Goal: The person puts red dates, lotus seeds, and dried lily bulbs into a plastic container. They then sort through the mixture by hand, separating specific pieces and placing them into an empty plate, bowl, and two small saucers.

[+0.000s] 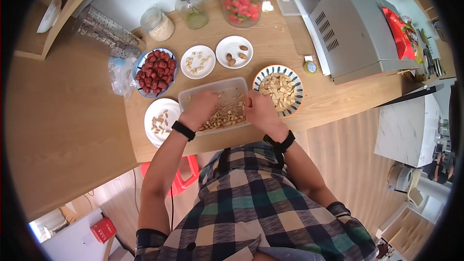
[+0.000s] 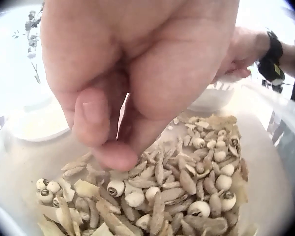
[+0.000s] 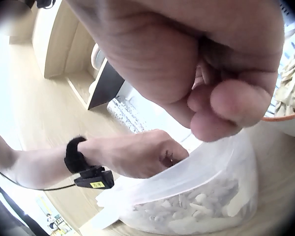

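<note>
A clear plastic box (image 1: pixel 217 85) holds a mix of slender brownish pieces (image 2: pixel 157 211), round cream lotus seeds (image 2: pixel 116 188) and pale flat slices (image 2: pixel 87 189). My left hand (image 1: pixel 202 106) hangs low over its left half, thumb and fingers bent toward each other, nothing visible between them. At the box's right rim is my right hand (image 1: pixel 261 111), its fingers curled in with the tips bunched together. I cannot tell whether it encloses anything. Just beyond that hand stands a patterned, orange-rimmed bowl (image 1: pixel 256 78) of pale chopped slices (image 1: pixel 279 91).
White plates carry lotus seeds (image 1: pixel 195 65), several brown nuts (image 1: pixel 232 61) and slender brown pieces (image 1: pixel 159 122). Red dates (image 1: pixel 155 72) fill a blue-rimmed plate. Behind stand a lidded jar (image 1: pixel 157 24), a glass vase (image 1: pixel 193 14) and a strawberry container (image 1: pixel 243 0). A grey appliance (image 1: pixel 353 29) is at right.
</note>
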`<state>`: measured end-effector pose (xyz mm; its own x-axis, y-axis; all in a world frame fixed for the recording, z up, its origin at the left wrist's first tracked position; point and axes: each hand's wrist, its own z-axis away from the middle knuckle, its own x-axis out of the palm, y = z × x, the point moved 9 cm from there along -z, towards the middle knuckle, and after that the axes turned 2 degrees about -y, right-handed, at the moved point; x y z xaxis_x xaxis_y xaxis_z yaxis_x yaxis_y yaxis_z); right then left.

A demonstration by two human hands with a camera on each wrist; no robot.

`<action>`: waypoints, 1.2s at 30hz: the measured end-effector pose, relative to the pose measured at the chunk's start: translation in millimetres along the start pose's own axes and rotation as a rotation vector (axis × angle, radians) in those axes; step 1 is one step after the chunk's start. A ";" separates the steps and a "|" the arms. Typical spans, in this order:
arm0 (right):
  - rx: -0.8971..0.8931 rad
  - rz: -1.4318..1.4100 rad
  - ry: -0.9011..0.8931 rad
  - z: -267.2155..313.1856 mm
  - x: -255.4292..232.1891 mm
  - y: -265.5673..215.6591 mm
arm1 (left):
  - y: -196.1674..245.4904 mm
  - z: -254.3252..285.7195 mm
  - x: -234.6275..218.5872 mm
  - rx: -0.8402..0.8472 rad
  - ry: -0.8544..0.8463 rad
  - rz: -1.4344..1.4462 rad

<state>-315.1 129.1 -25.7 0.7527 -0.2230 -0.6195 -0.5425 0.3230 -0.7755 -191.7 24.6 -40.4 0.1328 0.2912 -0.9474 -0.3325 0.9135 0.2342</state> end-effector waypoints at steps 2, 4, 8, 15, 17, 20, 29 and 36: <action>0.023 -0.034 -0.028 6.1 -3.1 4.8 | -13.1 9.4 -3.9 -0.123 0.019 0.121; 0.028 -0.010 -0.056 9.4 4.6 11.5 | -21.0 16.5 -5.1 -0.146 0.020 0.125; 0.027 -0.012 -0.074 11.5 16.1 18.2 | -25.7 30.1 -24.5 -0.131 0.221 0.215; 0.011 -0.074 -0.030 16.0 8.4 14.4 | -23.6 60.9 -29.3 -0.526 0.085 0.939; 0.029 -0.188 -0.083 17.2 7.1 10.0 | -18.6 61.7 -29.4 -0.524 0.110 1.221; -0.068 -0.151 -0.013 17.3 12.7 13.2 | -2.5 44.9 -49.2 -0.489 0.222 1.299; -0.167 -0.197 0.003 22.8 18.6 9.6 | 74.8 -92.6 -64.6 -0.001 0.182 0.795; -0.159 -0.184 0.035 24.3 17.3 11.9 | 105.9 -124.9 -48.7 0.134 0.122 0.752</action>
<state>-299.4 151.5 -42.7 0.8323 -0.2976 -0.4676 -0.4514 0.1254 -0.8834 -350.1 71.7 3.3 -0.1906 0.8209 -0.5384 -0.1761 0.5109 0.8414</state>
